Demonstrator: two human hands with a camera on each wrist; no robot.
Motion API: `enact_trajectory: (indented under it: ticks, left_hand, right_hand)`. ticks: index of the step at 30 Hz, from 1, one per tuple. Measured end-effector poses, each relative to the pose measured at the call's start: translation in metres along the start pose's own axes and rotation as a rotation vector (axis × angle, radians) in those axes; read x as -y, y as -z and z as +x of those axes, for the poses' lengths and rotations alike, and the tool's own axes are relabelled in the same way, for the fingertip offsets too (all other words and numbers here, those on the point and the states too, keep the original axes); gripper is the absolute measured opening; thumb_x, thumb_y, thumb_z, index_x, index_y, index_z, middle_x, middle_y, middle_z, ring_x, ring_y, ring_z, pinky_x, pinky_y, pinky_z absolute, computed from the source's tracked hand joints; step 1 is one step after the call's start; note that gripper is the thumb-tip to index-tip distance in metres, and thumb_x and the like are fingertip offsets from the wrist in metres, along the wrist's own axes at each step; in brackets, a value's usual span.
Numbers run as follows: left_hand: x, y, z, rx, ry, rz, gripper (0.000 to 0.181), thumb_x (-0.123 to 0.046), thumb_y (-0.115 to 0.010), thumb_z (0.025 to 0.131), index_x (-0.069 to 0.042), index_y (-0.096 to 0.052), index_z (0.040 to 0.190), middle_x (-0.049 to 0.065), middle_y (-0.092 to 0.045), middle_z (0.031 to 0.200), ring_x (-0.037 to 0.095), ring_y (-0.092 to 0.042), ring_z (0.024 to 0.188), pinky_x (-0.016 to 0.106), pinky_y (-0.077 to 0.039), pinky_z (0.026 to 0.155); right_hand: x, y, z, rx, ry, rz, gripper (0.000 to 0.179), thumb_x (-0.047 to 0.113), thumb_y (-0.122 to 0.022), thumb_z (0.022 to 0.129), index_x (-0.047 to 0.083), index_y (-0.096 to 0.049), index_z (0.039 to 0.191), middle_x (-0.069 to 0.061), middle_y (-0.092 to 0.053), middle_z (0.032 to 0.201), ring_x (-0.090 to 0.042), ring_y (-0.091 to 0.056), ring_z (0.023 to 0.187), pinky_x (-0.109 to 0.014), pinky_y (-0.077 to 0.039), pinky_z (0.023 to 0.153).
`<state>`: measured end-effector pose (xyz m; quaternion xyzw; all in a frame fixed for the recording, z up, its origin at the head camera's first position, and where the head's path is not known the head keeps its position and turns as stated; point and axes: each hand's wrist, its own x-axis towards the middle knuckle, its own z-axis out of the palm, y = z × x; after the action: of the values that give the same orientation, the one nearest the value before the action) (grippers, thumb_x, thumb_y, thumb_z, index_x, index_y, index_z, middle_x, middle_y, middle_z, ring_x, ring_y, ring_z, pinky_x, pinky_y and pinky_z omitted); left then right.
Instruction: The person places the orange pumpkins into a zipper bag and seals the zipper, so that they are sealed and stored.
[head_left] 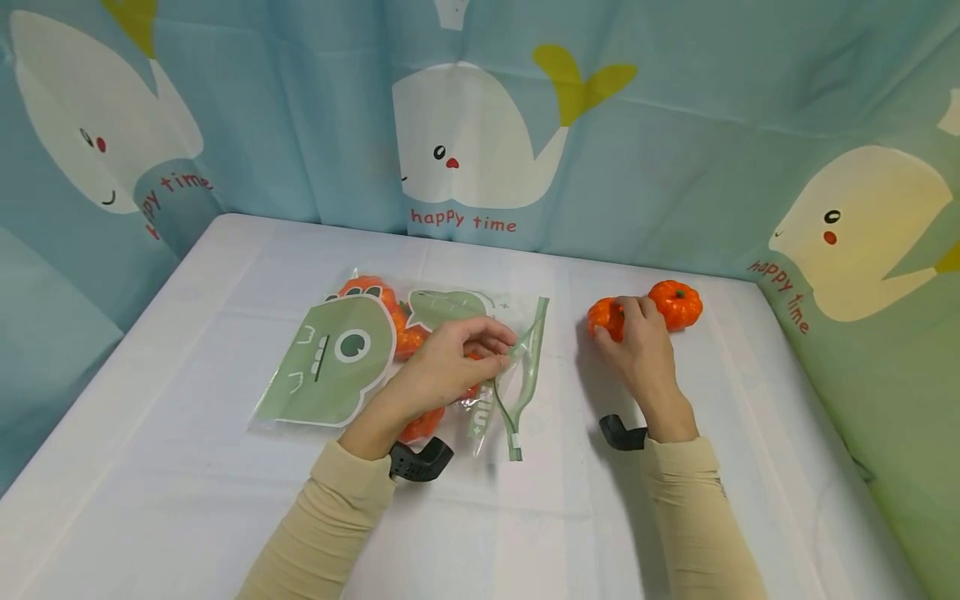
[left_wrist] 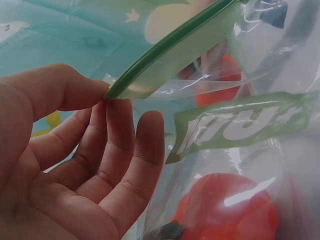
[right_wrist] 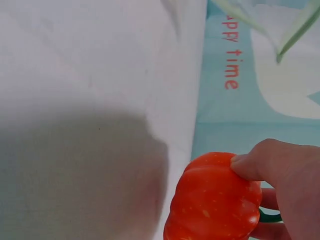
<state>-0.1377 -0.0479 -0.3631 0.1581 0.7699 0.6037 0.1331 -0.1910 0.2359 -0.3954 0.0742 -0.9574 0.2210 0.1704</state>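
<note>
A clear zip bag (head_left: 318, 392) with a green cartoon print lies on the table, its green-edged mouth parted on the right side. Several small orange-red pumpkins (head_left: 422, 425) show through the plastic. My left hand (head_left: 438, 367) pinches the green zip edge (left_wrist: 165, 55) between thumb and fingertips, holding it up. To the right, my right hand (head_left: 645, 354) grips a small orange pumpkin (right_wrist: 212, 200) with a green stem, thumb on one side and fingers on the other. Another pumpkin (head_left: 678, 306) sits just beyond that hand.
The white-covered table (head_left: 135, 467) ends at a blue-green curtain (head_left: 330, 108) printed with whales, which hangs behind it and along both sides. A white slider sits at the near end of the bag's zip.
</note>
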Motion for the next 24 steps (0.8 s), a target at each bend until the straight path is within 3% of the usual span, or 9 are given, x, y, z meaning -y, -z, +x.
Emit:
enact_trajectory:
  ticks: [8,16,24]
  left_hand:
    - [0.001,-0.005,0.002,0.016,-0.003,0.002,0.020,-0.014,-0.066,0.094,-0.017,-0.067,0.114,0.002,-0.066,0.106,0.018,-0.063,0.095,0.030,-0.053,0.079]
    - [-0.001,-0.002,0.001,0.000,0.021,0.027,0.020,-0.015,-0.066,0.094,-0.019,-0.067,0.114,0.000,-0.066,0.108,0.017,-0.063,0.098,0.031,-0.054,0.079]
    - [0.001,-0.001,0.003,0.000,0.037,0.050,0.022,-0.016,-0.067,0.093,-0.019,-0.066,0.115,0.001,-0.067,0.110,0.016,-0.064,0.099,0.031,-0.054,0.079]
  right_hand:
    - [0.005,0.008,-0.021,-0.024,0.009,0.064,0.037,0.005,-0.069,0.087,-0.011,-0.057,0.118,-0.031,-0.055,0.121,-0.047,-0.054,0.110,-0.059,-0.045,0.100]
    - [0.022,0.010,-0.027,0.050,0.033,0.149,0.040,0.008,-0.071,0.087,-0.007,-0.057,0.122,-0.025,-0.054,0.125,-0.041,-0.052,0.117,-0.055,-0.043,0.105]
    - [0.037,0.015,-0.036,0.092,0.075,0.198,0.040,0.009,-0.073,0.087,-0.001,-0.056,0.122,-0.020,-0.055,0.127,-0.036,-0.056,0.116,-0.052,-0.048,0.101]
